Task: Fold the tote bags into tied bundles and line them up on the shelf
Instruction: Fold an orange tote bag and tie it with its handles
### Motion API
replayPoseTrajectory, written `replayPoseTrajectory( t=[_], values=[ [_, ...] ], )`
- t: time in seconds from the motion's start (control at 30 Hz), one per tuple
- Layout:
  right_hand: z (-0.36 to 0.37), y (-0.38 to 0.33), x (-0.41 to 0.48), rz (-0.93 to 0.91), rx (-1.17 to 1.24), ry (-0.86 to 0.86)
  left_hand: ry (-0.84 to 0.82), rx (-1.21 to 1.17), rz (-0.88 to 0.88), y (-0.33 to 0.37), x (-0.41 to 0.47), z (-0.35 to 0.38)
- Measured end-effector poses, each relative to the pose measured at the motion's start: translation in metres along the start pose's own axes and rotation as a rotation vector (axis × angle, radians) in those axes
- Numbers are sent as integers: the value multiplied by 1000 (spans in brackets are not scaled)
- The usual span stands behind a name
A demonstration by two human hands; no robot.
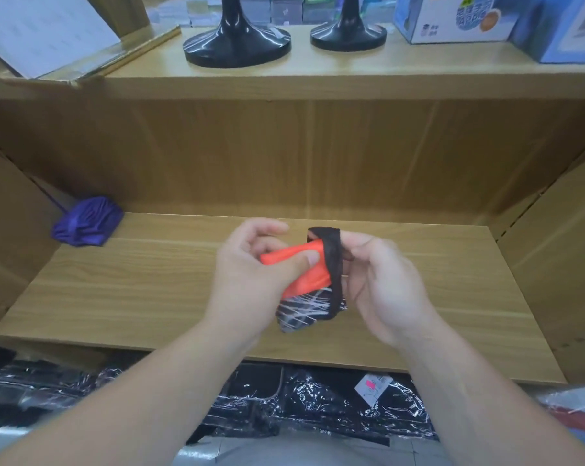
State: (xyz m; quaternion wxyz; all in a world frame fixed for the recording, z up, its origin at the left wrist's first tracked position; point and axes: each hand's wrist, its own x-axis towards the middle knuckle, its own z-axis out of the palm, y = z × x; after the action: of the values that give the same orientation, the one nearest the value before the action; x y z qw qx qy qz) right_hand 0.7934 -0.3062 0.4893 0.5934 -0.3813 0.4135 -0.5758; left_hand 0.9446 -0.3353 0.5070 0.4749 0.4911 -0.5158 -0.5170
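A folded tote bag (302,280), orange on top with a dark white-lined part below, is held above the wooden shelf (149,290). My left hand (254,274) grips the orange roll, thumb pressed on its top. A dark strap (333,264) loops round the bundle's right end, and my right hand (381,284) holds that strap with curled fingers. A purple tied bundle (87,222) lies at the shelf's back left corner.
Two black flared stands (237,42) (348,31) and blue boxes (452,18) sit on the upper shelf, with a clear sheet holder (48,31) at its left. Dark items wrapped in shiny plastic (301,405) lie below the shelf's front edge.
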Motion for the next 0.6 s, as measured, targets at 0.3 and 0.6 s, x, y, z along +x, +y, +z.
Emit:
replayPoseTrajectory(
  t=[0.3, 0.6],
  values=[
    [-1, -5, 7, -29, -129, 43, -70, 101, -6, -16, -1, -2],
    [-16, 0, -1, 30, -253, -13, -166, 134, -97, -21, 5, -13]
  ],
)
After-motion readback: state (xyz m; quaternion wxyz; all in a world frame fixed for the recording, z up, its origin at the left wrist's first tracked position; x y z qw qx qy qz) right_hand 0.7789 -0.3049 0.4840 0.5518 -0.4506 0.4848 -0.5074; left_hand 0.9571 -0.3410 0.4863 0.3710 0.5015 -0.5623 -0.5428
